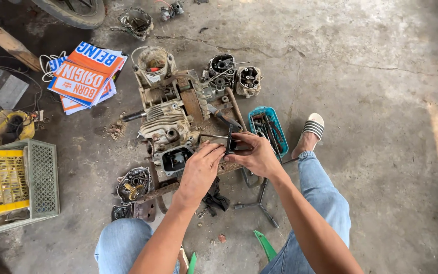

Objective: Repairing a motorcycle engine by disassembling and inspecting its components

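Both of my hands meet over a small dark metal part point(230, 144) just in front of a dismantled, dirty engine block point(171, 119) on the concrete floor. My left hand point(200, 170) pinches the part from the left. My right hand point(257, 155) grips it from the right, fingers curled around it. A thin rod sticks out of the part toward the engine. An open engine cover point(176, 159) lies right under my left fingers.
Near my right hand stands a blue tray of tools point(267, 127). Cylinder heads point(234, 73) lie beyond the engine, a casing cover point(134, 183) at the left. A cross wrench point(259, 203), orange-and-blue printed bags point(87, 76) and a yellow crate point(6, 180) are around. My sandalled foot point(310, 132) is at right.
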